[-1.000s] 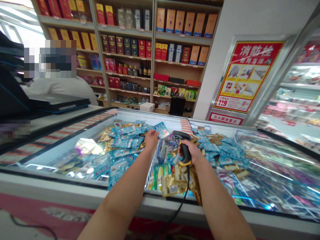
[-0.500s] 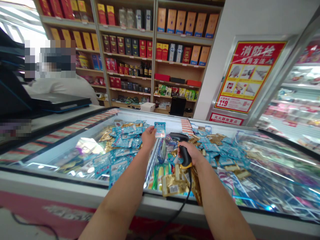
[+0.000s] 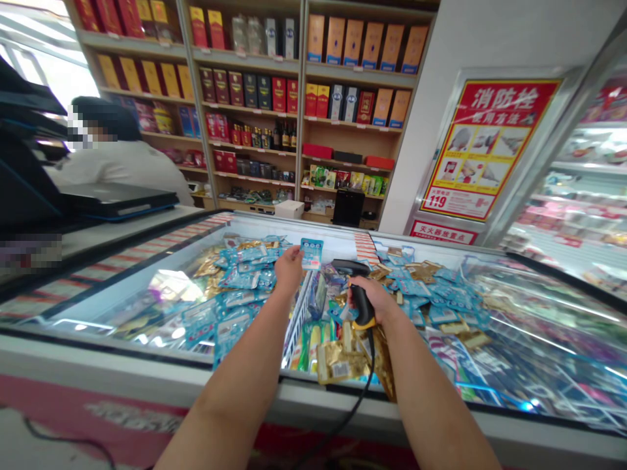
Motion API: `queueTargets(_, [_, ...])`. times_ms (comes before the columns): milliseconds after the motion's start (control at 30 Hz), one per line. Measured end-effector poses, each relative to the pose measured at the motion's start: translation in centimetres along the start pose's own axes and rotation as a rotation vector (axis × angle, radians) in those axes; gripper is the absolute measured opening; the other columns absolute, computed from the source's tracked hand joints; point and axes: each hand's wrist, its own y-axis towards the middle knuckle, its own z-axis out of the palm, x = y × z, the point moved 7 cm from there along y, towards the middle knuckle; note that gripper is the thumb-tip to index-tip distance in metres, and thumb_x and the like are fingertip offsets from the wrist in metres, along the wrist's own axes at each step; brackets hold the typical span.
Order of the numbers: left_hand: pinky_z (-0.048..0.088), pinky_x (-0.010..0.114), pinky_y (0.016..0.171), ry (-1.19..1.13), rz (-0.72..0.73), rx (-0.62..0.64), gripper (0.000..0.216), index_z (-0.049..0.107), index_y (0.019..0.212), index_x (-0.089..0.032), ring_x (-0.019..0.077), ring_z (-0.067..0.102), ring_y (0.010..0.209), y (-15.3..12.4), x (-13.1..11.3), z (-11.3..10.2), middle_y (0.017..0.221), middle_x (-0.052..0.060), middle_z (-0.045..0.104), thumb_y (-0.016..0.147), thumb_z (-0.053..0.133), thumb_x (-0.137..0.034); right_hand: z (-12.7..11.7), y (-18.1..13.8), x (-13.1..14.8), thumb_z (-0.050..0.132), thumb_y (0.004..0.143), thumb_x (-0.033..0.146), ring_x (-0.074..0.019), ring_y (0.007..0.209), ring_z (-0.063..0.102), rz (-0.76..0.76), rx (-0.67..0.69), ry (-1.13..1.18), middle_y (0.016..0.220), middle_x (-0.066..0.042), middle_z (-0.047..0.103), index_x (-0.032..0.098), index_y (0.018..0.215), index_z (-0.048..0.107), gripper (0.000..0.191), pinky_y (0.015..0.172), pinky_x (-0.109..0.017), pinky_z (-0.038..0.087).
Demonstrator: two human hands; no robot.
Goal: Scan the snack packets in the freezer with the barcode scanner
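The person's two hands are apart over the freezer [image 3: 122, 370], each clamped on something. The left hand [image 3: 289, 266] pinches a blue packet [image 3: 312, 254] by its left edge between thumb and fingers; the packet stands roughly upright above the middle of the freezer, toward the far side. The right hand [image 3: 372, 301] is wrapped around the grip of a black scanner [image 3: 361, 301] with yellow trim, its head just right of the packet, a small gap between them. A cable [image 3: 365, 380] runs from the grip down over the near rim.

Below lie more bags: a left pile [image 3: 247, 264] and a right pile [image 3: 426, 294] of blue and gold ones, and a gold packet [image 3: 336, 365] near the front. Far left, a co-worker [image 3: 122, 166] in a pale top is beside a counter. Shelves [image 3: 245, 54] of boxes line the far wall, with a red poster [image 3: 492, 150] to the right.
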Motion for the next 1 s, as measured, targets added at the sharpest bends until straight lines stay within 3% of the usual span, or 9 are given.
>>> queueTargets(633, [0.05, 0.034, 0.085, -0.004, 0.007, -0.002, 0.021, 0.073, 0.097, -0.016, 0.0219, 0.068, 0.087, 0.1, 0.2, -0.1, 0.09, 0.007, 0.074, 0.081, 0.06, -0.021, 0.5, -0.4, 0.2, 0.059, 0.078, 0.028, -0.0134, 0.041, 0.055, -0.039, 0.039, -0.073, 0.049, -0.003, 0.06, 0.015, 0.063, 0.059, 0.019, 0.042, -0.024, 0.047])
queueTargets(1000, [0.047, 0.037, 0.094, 0.092, -0.007, -0.155, 0.028, 0.072, 0.104, -0.018, 0.0246, 0.066, 0.1, 0.9, 1.2, -2.2, 0.103, 0.008, 0.073, 0.083, 0.058, -0.029, 0.0, -1.3, 1.4, 0.06, 0.078, 0.028, -0.0129, 0.042, 0.055, -0.061, -0.048, -0.082, 0.051, -0.002, 0.06, 0.015, 0.064, 0.061, 0.019, 0.044, -0.024, 0.049])
